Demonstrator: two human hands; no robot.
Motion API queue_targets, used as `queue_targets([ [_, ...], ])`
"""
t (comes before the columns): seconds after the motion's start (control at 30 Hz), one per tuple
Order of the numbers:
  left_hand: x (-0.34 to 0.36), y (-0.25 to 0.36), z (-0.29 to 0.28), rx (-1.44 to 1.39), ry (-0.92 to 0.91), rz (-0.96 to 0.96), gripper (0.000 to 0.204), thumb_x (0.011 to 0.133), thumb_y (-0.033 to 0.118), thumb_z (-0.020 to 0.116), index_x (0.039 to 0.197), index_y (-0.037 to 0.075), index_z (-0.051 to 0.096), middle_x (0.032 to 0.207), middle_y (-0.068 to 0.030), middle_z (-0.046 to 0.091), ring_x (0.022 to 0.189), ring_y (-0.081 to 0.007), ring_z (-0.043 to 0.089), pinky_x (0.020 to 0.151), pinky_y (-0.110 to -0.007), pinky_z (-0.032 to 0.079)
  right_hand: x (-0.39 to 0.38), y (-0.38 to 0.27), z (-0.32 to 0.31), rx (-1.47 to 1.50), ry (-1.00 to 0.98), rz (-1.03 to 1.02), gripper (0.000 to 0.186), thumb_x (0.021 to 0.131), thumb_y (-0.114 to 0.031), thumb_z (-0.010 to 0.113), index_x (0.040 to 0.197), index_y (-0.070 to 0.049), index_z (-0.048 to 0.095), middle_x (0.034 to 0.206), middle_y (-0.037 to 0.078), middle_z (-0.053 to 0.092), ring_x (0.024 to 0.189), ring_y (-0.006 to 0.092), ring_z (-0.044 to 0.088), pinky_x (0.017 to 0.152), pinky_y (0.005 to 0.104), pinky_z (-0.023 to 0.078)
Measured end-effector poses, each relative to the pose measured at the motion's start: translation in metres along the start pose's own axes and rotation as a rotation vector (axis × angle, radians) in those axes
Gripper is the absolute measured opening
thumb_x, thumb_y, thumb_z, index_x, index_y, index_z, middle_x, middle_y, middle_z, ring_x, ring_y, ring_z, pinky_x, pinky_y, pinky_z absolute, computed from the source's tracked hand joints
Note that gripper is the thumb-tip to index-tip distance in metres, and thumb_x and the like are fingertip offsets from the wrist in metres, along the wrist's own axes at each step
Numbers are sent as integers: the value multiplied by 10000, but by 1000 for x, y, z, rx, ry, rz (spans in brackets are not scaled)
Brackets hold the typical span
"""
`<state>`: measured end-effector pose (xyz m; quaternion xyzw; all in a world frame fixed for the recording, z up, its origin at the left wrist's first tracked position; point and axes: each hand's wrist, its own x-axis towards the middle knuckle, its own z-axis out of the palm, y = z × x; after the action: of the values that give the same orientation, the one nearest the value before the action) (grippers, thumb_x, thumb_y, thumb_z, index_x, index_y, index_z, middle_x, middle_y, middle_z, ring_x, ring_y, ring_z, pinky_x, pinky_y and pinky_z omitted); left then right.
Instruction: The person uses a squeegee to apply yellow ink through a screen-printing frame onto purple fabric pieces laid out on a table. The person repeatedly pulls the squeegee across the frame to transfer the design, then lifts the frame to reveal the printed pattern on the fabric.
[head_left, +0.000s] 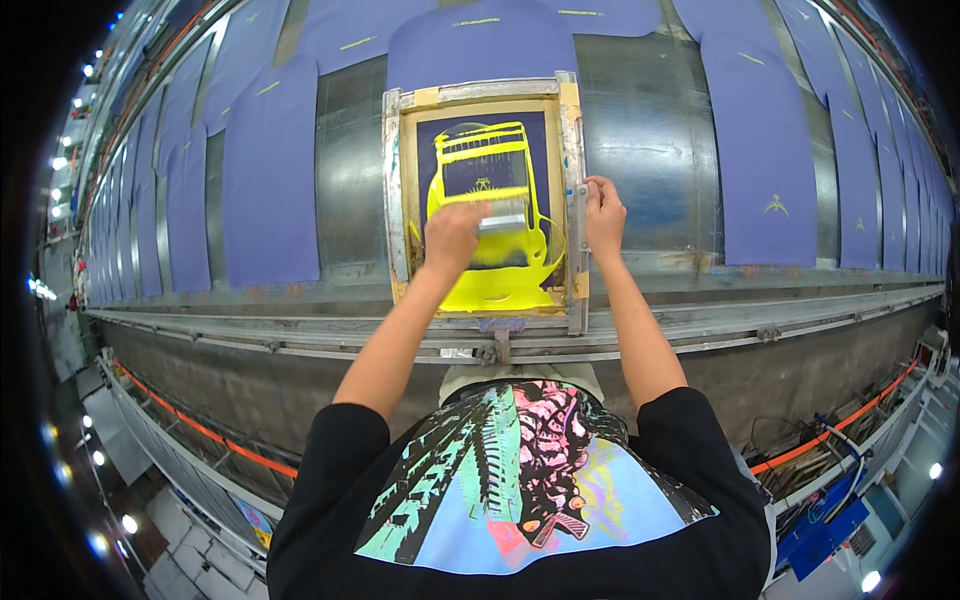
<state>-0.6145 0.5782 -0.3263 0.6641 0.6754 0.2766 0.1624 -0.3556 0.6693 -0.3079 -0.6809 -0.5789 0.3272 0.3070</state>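
Note:
A screen-printing frame with tape-patched, worn edges lies flat on the long metal table in front of me. Bright yellow ink is pooled thickly at the near end of its mesh, with streaks and a looping trail farther up. My left hand is closed around a squeegee, whose silvery edge is slightly blurred over the middle of the mesh. At the frame's right side, my right hand grips the edge beside a metal strip. Part of the dark stencil area shows between the yellow streaks.
Purple fabric pieces lie in rows on both sides, several with small yellow prints; another is at right. A metal rail runs along the table's near edge. Orange strips and cables border the lower area.

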Motion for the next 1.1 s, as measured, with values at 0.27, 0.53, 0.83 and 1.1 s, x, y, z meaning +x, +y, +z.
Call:
queue_targets([
  [0.27, 32, -7, -6, -85, -197, -220, 320, 802, 45, 669, 1048, 203, 800, 1013, -106, 767, 951, -328, 721, 841, -437, 579, -1, 7, -2, 1, 29, 6, 220, 1049, -228, 575, 1099, -47, 691, 613, 25, 476, 567, 105, 420, 542, 327, 355],
  [0.53, 121, -36, -18, 90, -225, -185, 356, 811, 87, 661, 1082, 265, 806, 1012, -100, 764, 941, -331, 726, 872, -442, 582, 2, 2, 12, 20, 6, -13, 213, 1040, -225, 579, 1096, -58, 699, 681, 113, 586, 600, 184, 527, 602, 364, 438],
  [0.83, -29, 41, 24, -79, -35, 73, 419, 742, -104, 616, 1043, 140, 776, 1083, -35, 775, 1027, -238, 726, 879, -379, 579, 42, 53, -11, 17, -56, 49, 216, 1031, -226, 586, 1085, -60, 713, 704, 113, 626, 636, 191, 569, 640, 373, 462],
  [1.1, -50, 87, 34, -187, -197, 32, 564, 745, -24, 695, 1287, 132, 689, 1369, -62, 664, 1281, -277, 603, 1061, -396, 495, 70, 31, -57, -90, 37, -58, 213, 1037, -221, 586, 1094, -64, 717, 697, 55, 594, 638, 138, 514, 610, 353, 426],
])
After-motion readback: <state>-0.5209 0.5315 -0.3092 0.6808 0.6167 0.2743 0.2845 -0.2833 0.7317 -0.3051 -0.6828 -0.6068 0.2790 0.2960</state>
